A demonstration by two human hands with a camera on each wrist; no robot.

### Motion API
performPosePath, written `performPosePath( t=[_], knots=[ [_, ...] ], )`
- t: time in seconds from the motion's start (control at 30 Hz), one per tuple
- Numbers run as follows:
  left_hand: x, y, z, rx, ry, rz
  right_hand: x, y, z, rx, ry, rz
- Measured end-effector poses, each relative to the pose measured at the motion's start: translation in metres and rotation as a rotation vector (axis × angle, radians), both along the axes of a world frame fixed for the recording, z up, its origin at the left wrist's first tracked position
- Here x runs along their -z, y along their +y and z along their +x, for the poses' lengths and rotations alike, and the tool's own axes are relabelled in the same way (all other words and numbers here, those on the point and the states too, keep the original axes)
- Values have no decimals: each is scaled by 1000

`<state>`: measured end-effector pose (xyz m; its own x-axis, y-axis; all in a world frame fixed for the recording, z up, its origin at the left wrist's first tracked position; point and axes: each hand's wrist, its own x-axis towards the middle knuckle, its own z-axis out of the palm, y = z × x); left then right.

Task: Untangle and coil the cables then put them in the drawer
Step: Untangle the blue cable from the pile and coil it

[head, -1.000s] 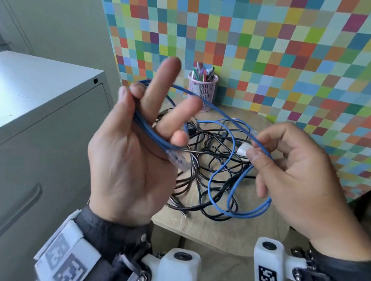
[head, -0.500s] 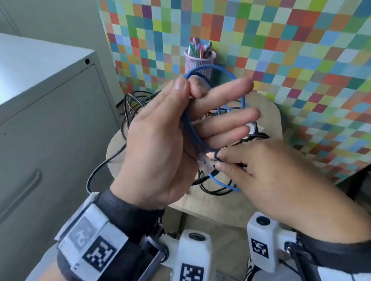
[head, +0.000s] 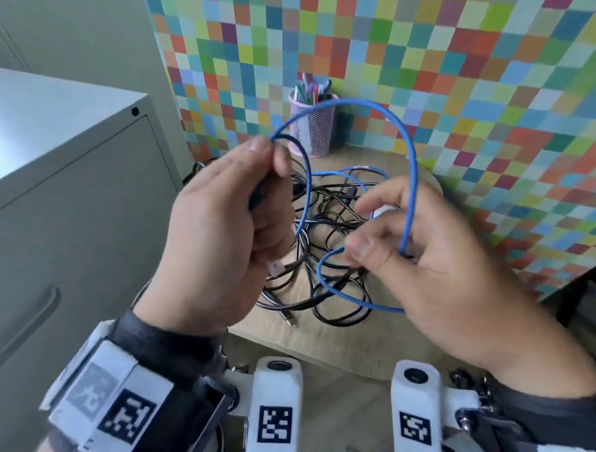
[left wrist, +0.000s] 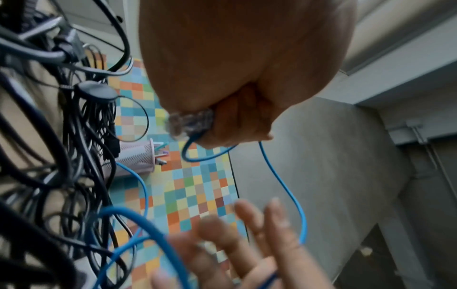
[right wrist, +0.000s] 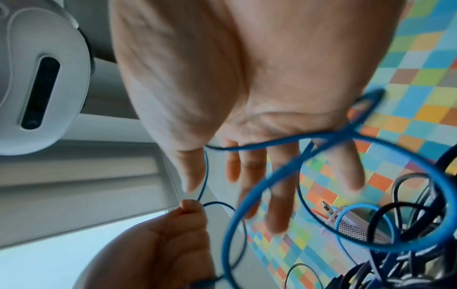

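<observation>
Above wooden table (head: 335,345), hands looping thin blue cable (head: 411,183)

The cable (head: 411,183) looped up in the air is bright blue, the tangle (head: 327,227) under it mostly black. Pen cup (head: 314,126) is pink mesh. Wall (head: 470,79) is a checkerboard of multicoloured little squares, cabinet (head: 67,179) plain grey, tabletop (head: 318,337) pale wood grain.

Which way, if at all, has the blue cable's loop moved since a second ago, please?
Yes, upward: the blue cable now arches high across the pen cup.
</observation>
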<state>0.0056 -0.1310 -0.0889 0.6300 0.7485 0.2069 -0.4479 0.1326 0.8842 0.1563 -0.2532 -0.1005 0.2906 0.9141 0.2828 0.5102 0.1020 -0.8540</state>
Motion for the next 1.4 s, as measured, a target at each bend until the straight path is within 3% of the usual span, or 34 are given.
performPosePath(
  t=[0.2, 0.3, 0.43, 0.5, 0.73, 0.87, 1.0, 1.2, 1.3, 1.4],
  knots=[
    [7, 0, 3, -68, 168, 86, -9, 3, -1, 90, 141, 524],
    [5, 1, -1, -33, 138, 34, -11, 1, 5, 160, 147, 605],
    [-2, 5, -12, 265, -90, -114, -2, 1, 16, 340, 23, 437],
    [-6, 3, -14, 373, -229, -141, 4, 3, 15, 299, -25, 288],
    [1, -9, -1, 275, -443, -169, 12, 10, -9, 155, -510, -83],
    [3, -13, 7, 148, -256, -49, 10, 8, -19, 39, -703, -207],
    [7, -23, 13, 58, -57, 244, 0, 6, -24, -10, -651, -209],
    [8, -21, 6, -4, 523, 794, -16, -6, -13, 154, -460, -51],
    [5, -21, 5, 13, 634, 756, -25, -15, -6, 165, -337, 1],
    [6, -21, 7, 34, 668, 769, -29, -17, -6, 123, -336, 25]
  ],
)
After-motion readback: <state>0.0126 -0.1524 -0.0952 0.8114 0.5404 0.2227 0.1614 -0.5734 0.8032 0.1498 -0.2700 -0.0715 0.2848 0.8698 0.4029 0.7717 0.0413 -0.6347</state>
